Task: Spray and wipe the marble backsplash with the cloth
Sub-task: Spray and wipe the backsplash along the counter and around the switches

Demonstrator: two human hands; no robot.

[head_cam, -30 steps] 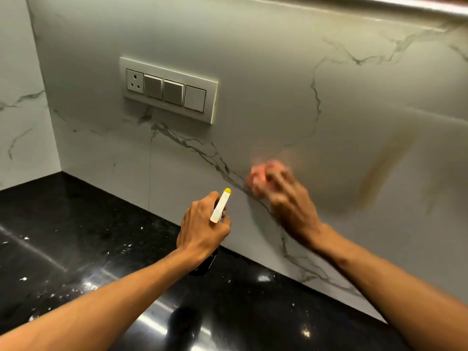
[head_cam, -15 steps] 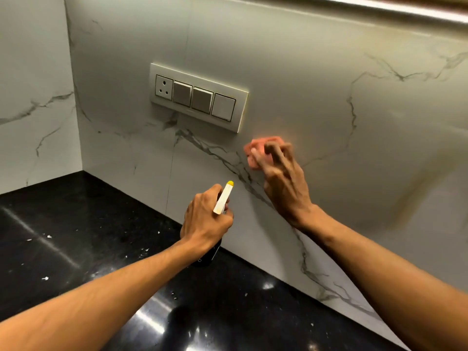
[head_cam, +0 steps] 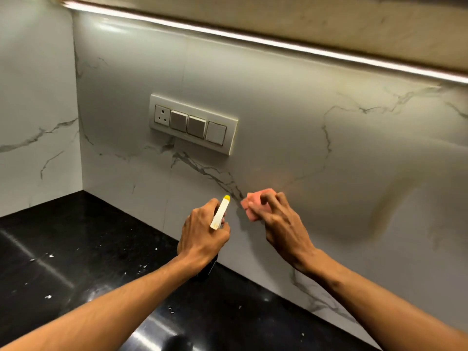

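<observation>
The white marble backsplash (head_cam: 291,127) with grey veins fills the back of the view. My right hand (head_cam: 281,221) presses a small pink cloth (head_cam: 253,205) against the marble, fingers curled over it, below and right of the switch panel. My left hand (head_cam: 202,231) grips a spray bottle (head_cam: 219,211) with a white head and yellow tip, pointing at the wall just left of the cloth. The bottle's dark body is mostly hidden under the hand.
A white switch panel (head_cam: 192,124) with a socket sits on the backsplash above my hands. A black polished countertop (head_cam: 76,262) speckled with white crumbs lies below. A side marble wall (head_cam: 35,110) closes the left corner. A lit strip (head_cam: 253,41) runs under the cabinet.
My right hand carried the cloth up toward the switch panel, then back down beside the spray nozzle. My left hand kept its hold on the bottle. The camera tilted upward.
</observation>
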